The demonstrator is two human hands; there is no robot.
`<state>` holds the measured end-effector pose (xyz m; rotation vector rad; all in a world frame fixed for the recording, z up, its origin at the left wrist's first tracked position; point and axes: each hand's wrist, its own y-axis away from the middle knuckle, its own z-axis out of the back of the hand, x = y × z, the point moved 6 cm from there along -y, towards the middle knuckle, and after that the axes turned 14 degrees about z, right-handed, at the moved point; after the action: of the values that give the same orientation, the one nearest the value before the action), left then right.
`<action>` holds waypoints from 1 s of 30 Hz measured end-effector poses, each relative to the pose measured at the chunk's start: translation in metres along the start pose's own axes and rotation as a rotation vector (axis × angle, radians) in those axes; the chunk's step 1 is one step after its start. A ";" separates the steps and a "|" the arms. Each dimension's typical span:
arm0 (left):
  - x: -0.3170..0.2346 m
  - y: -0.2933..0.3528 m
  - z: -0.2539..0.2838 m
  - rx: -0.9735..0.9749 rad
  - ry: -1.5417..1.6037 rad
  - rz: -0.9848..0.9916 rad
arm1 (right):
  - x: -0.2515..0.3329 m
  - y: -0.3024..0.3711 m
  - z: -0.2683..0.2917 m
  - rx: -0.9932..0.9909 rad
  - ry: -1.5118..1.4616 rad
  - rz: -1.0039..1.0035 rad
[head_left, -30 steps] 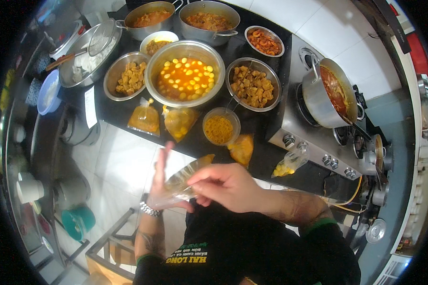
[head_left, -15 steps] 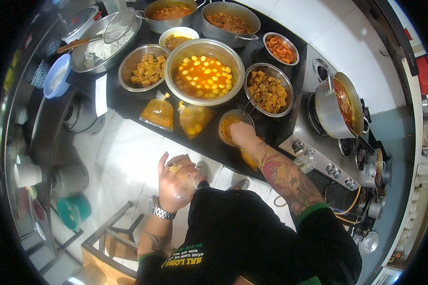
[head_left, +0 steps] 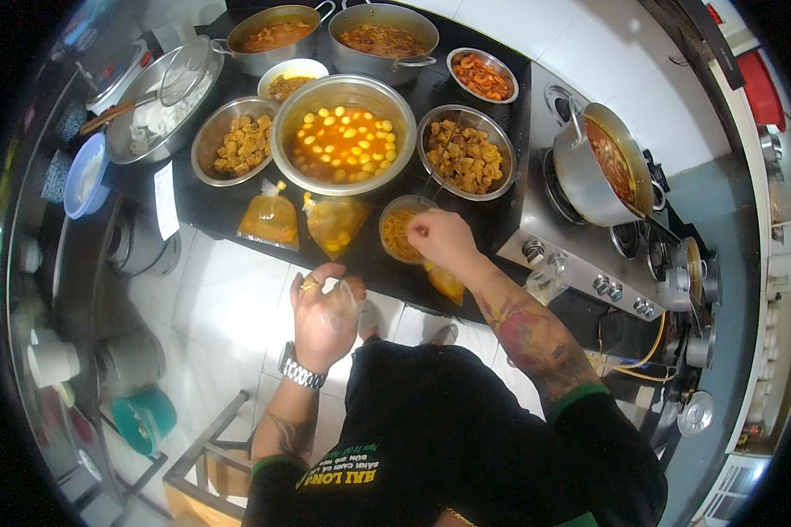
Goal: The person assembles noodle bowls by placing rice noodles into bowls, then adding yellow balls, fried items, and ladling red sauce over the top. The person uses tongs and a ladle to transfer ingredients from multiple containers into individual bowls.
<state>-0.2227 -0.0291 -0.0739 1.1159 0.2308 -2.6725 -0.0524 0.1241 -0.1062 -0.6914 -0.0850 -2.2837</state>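
My left hand (head_left: 323, 316), in front of the counter, is closed around a clear plastic bag (head_left: 336, 309). Over a round tub (head_left: 399, 230) of thin yellow-orange strands, which look like rubber bands, my right hand (head_left: 448, 241) has its fingers pinched together. Anything between those fingertips is too small to make out. Two tied bags of orange food, one flatter (head_left: 270, 218) and one rounder (head_left: 334, 220), rest on the counter left of the tub. Another orange bag (head_left: 446, 281) lies at the counter edge, partly beneath my right wrist.
Behind stand a large steel bowl (head_left: 279, 162) of eggs in orange broth and bowls of meat chunks (head_left: 424, 162), (head_left: 198, 158). A pot (head_left: 580, 171) sits on the stove at right. A wooden-topped stool (head_left: 185, 496) is at lower left.
My right hand has risen slightly out of the tub, its fingertips now showing at the rim. My left hand, with the clear bag, has moved up nearer the counter. The view has shifted.
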 end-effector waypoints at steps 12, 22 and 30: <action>-0.057 -0.014 -0.029 0.065 0.273 -0.256 | 0.059 0.049 0.048 -0.045 -0.420 0.120; -0.132 -0.004 -0.058 0.019 -0.307 -0.754 | -0.044 0.101 0.061 -0.291 -0.195 -0.233; -0.120 0.029 -0.152 0.821 0.964 1.062 | 0.003 0.206 0.050 0.143 -0.790 -0.091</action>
<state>-0.0296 -0.0028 -0.0954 1.9038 -1.0681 -1.1157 0.1074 -0.0150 -0.0904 -1.4894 -0.6507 -1.9283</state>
